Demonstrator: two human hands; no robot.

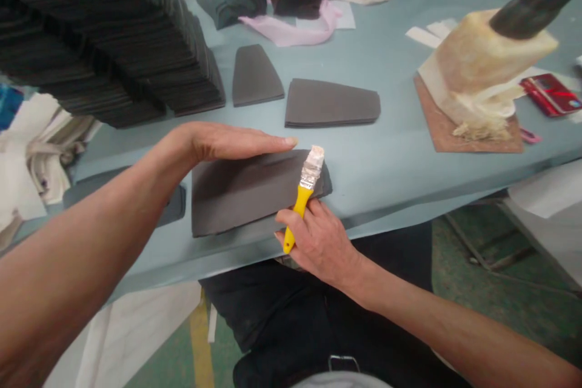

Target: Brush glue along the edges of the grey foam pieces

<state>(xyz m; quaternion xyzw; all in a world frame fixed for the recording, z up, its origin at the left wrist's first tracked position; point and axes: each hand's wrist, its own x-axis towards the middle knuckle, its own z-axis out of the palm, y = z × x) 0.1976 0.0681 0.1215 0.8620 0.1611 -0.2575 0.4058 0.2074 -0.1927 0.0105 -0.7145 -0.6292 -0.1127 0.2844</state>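
Note:
A yellow-handled paintbrush (304, 200) with whitish, caked bristles is held in my right hand (321, 236), over the right end of a dark grey panel stack (245, 194). The fingers of that hand also lie by the stack's front edge. My left hand (240, 142) rests along the stack's back edge, fingers straight and flat, thumb side up. Behind it lie two smaller stacks of dark grey pieces, one wide (331, 103) and one narrow (257, 76). Another dark piece (175, 203) is partly hidden under my left forearm.
Tall piles of dark panels (195, 66) stand at the back left. A glue-stained container (482, 60) with a black handle sits on a brown board (477, 145) at the right, near a red packet (552, 94). Fabric scraps (291, 30) lie at the back; pale cloth (34, 157) is at left.

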